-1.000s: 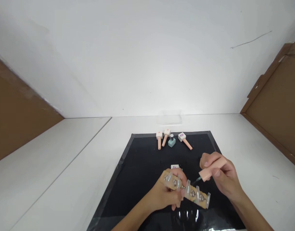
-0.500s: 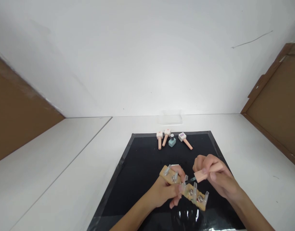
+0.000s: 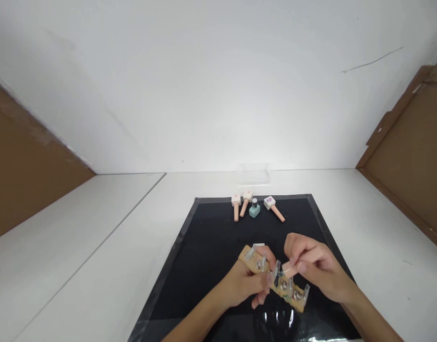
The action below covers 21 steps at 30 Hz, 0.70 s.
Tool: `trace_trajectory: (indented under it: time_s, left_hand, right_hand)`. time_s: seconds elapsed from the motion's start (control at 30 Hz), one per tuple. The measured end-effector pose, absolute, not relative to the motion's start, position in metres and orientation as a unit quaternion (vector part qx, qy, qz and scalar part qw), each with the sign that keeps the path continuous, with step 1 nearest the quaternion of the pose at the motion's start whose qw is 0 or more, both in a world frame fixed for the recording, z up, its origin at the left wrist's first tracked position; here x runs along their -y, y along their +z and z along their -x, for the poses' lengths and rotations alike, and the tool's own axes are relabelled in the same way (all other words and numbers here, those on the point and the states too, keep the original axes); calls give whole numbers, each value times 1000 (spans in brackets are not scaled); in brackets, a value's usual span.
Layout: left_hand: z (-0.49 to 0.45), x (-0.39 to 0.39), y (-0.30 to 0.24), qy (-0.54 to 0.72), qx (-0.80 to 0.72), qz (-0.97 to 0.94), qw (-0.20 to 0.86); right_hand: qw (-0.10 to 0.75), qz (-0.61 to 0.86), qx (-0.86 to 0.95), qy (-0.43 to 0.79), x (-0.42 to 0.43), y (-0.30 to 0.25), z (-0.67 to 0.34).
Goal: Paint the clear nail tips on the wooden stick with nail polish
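My left hand (image 3: 245, 285) grips a wooden strip (image 3: 273, 280) that carries several clear nail tips on metal studs, tilted down to the right above the black mat (image 3: 211, 247). My right hand (image 3: 316, 270) pinches a peach brush cap (image 3: 288, 270) and holds its brush end against a nail tip near the middle of the strip. A small white object (image 3: 258, 245) peeks out just behind the strip. Both hands hover over the near part of the mat.
At the mat's far edge lie three peach-capped polish bottles (image 3: 236, 205) (image 3: 246, 200) (image 3: 273, 206) and an open teal bottle (image 3: 254, 209). A clear plastic box (image 3: 253, 175) sits behind them on the white table (image 3: 97, 247). Brown cardboard panels (image 3: 411, 156) flank both sides.
My right hand has moved down and left, bringing the brush cap from above the strip onto a nail tip. My left hand shifted the strip slightly lower.
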<state>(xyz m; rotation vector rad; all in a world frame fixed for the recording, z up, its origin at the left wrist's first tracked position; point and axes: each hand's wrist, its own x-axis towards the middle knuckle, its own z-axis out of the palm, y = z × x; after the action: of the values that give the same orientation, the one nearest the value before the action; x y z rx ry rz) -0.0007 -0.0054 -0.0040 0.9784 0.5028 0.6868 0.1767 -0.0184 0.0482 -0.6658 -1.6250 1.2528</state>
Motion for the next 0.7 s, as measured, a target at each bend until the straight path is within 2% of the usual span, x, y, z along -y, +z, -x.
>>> trace_trajectory:
  time_s: [0.17, 0.53, 0.7]
  left_hand:
    - [1, 4, -1, 323, -246, -463, 788]
    - [1, 3, 9, 314, -323, -505, 736]
    - [-2, 6, 10, 295, -317, -503, 748]
  right_hand:
    - [483, 267, 715, 429, 18, 55, -176]
    - [475, 266, 775, 323, 19, 56, -178]
    - [460, 283, 786, 303, 18, 58, -177]
